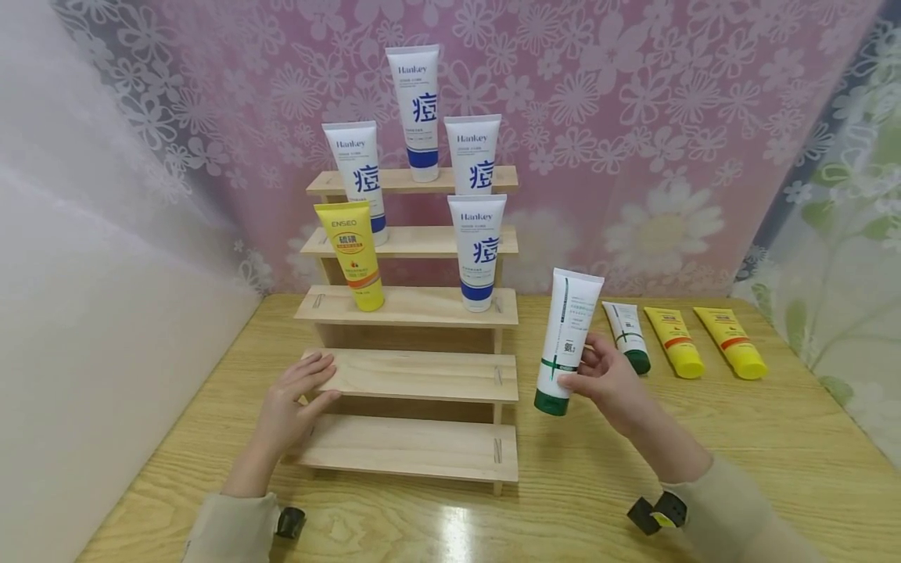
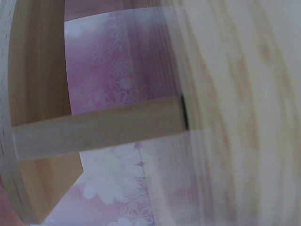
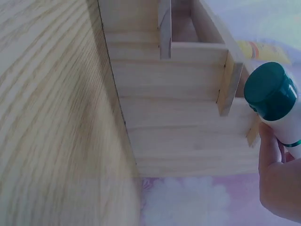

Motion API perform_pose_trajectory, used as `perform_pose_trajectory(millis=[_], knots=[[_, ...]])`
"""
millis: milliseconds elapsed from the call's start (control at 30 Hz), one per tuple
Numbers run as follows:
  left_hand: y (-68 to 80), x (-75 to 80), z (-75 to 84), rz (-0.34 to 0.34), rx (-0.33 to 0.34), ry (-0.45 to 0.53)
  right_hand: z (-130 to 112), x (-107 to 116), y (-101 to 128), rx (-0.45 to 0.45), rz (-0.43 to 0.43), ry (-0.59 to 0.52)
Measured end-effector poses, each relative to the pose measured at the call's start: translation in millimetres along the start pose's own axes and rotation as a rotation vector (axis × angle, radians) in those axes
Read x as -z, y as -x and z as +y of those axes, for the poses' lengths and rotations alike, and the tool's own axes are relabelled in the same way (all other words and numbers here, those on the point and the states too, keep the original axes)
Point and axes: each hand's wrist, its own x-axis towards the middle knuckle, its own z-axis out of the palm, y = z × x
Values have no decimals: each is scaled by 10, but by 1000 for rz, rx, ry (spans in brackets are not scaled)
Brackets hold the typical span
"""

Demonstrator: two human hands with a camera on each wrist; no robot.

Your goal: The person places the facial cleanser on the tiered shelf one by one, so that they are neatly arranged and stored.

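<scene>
You are working at a pale wooden table with a glossy grain, set in a corner: a plain white wall runs along your left, and a pink curtain printed with white flowers hangs behind. At the far right edge a green leafy curtain takes over.

A stepped wooden display rack stands on the table. Its upper steps carry four white Hankey tubes with blue caps and one yellow ENSEO tube, all standing cap down.

Your right hand grips a white tube with a green cap, fingers wrapped round its lower body, holding it upright and cap down just right of the rack, above the table. Your left hand rests with relaxed, straight fingers on the left end of the second step from the bottom, holding nothing.

Behind your right hand, a smaller white and green tube and two yellow tubes lie flat on the table.
</scene>
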Motion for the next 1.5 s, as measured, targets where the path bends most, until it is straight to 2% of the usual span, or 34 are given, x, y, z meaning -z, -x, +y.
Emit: perform_pose_trajectory(millis=[233,433,600,867,1067,1500], knots=[[4,-4,6,-9,12,-5,-52,-206,-22,88,-26,114],[7,-8,1,-5,15,-7,-87,-404,-61,63,-3,175],[22,-8,-9,-9,23,-15,-99,-561,-117,57,-23,198],[17,-2,-3,-8,24,-18,-100,-807,-233,111,-79,182],[10,-11,-5,-3,14,-16,-165,-1031,-296,109,-73,193],[12,-13,-16,2,8,-21,54,-1376,-596,219,-106,322]])
